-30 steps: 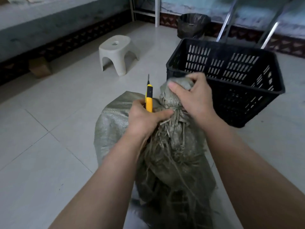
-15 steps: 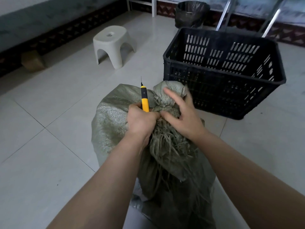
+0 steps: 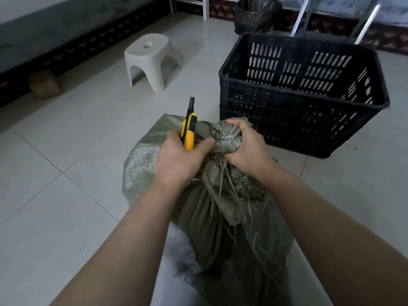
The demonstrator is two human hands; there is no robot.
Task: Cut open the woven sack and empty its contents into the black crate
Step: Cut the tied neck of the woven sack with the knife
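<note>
A grey-green woven sack stands on the tiled floor in front of me, its neck bunched and tied, with frayed strands hanging down. My right hand is shut around the bunched sack neck. My left hand grips a yellow and black utility knife, tip pointing up and away, beside the neck. The black crate stands just beyond the sack to the right, with slotted walls; nothing shows inside it.
A white plastic stool stands on the floor at the back left. A dark bin and slanted metal legs are behind the crate. A brown block lies by the left wall.
My right hand has closed around the sack's tied neck, where it lay on it with fingers spread. The knife now tilts slightly right, its thin blade tip no longer showing. The view has shifted a little.
</note>
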